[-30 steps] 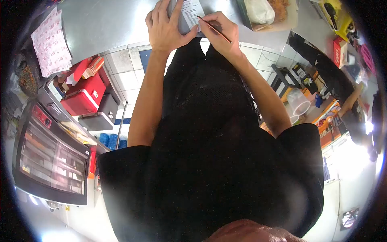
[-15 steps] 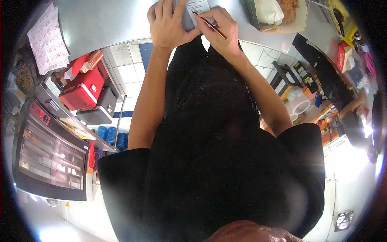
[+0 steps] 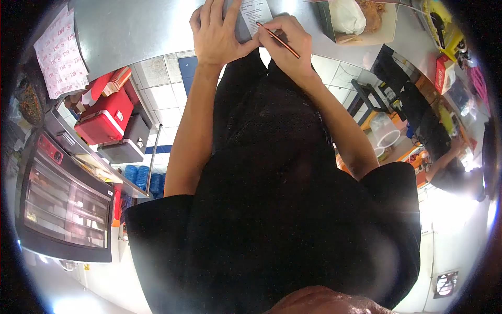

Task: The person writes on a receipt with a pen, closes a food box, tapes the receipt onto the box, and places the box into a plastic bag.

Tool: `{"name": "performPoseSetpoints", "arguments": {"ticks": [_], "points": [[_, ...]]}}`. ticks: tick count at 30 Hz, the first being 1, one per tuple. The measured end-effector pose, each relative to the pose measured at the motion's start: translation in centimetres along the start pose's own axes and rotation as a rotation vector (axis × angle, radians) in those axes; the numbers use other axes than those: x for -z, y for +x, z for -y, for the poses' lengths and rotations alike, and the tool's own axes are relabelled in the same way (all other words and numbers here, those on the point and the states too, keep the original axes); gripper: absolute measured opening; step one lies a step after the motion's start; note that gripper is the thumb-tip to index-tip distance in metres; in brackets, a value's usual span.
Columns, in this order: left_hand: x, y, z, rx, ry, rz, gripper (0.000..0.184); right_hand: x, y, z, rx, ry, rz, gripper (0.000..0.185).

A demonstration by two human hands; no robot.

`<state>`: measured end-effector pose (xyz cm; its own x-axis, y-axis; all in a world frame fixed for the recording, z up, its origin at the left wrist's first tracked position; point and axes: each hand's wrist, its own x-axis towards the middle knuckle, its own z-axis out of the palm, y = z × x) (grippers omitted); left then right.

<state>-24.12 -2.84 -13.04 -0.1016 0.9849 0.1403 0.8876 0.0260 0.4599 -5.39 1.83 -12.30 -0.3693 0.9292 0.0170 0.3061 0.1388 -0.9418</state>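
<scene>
On the metal counter (image 3: 130,31) lies a small printed receipt (image 3: 254,11), running past the top edge of the view. My left hand (image 3: 217,39) rests flat beside it with the fingers spread, the fingertips close to the receipt's left side. Between the fingers of my right hand (image 3: 293,47) is a slim dark and orange pencil (image 3: 282,42), its tip on or just above the receipt's print. To the right stands an open takeaway box (image 3: 361,36) with a white wrapped bundle (image 3: 349,18) and a piece of browned fried food (image 3: 374,18) inside.
Printed wrapping paper (image 3: 61,55) lies at the counter's left end. Below it are a red case (image 3: 107,115) and a grey case (image 3: 125,144). A glass-fronted warming cabinet (image 3: 68,199) stands at left. Another person in dark clothes (image 3: 423,110) is at the far right.
The pencil tip has moved slightly down and right along the receipt with my right hand. My left hand stays nearly in place. The other person's arm at right has shifted.
</scene>
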Motion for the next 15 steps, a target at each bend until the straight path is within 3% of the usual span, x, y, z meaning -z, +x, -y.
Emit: {"name": "performPoseSetpoints", "arguments": {"ticks": [5,8,11,15], "points": [[-0.1,-0.1,0.2,-0.01,0.039,0.008,0.098,-0.1,0.8,0.6,0.121,-0.113,0.028,0.017],[0.1,0.1,0.0,-0.01,0.009,0.007,0.098,0.0,0.3,0.4,0.004,-0.077,-0.031,0.016],[0.1,0.0,0.2,-0.009,-0.005,0.013,0.098,0.1,0.4,-0.1,0.132,-0.119,0.033,0.016],[0.0,-0.1,0.2,-0.007,0.019,0.025,0.1,-0.2,0.0,-0.5,0.022,0.018,-0.004,0.016]]}}
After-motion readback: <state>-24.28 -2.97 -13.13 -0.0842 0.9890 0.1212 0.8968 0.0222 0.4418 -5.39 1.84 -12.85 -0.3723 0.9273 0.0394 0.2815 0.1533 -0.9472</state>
